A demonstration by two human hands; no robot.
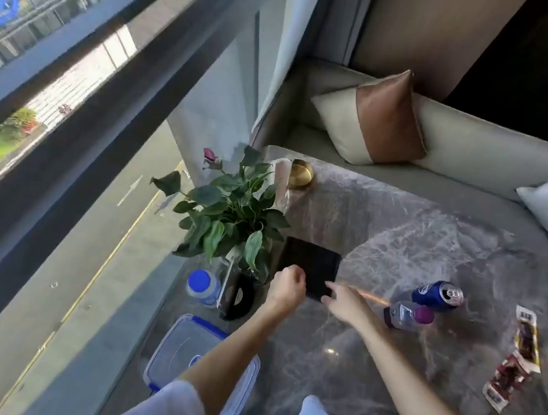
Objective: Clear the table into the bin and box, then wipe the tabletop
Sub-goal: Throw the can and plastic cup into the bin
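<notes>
Both hands reach over a grey marbled worktop (384,227) toward a flat black square object (310,263), perhaps a notebook or case; what it is cannot be told. It lies flat near the worktop's left edge, turned slightly so that one corner points toward the person and its sides run diagonally to the worktop edge. The left hand (287,286) is curled narrow at the object's near-left edge, seemingly pinching it, though the grip itself is hidden behind the knuckles. The right hand (345,302) is spread wide with fingers extended, the fingertips touching the object's near-right corner.

Just right of the hands, a blue drink can (437,295) lies on its side, its long axis running left to right and its top facing right. Just in front of it a small clear bottle with a purple cap (407,315) also lies on its side, cap pointing right. Further right lie two snack wrappers (520,354), end to end.

Left of the black object stands a potted leafy plant (230,212), with a blue-capped bottle (203,287) beside it. A clear plastic box with blue clips (180,344) sits at the near-left edge, partly under the left forearm.
</notes>
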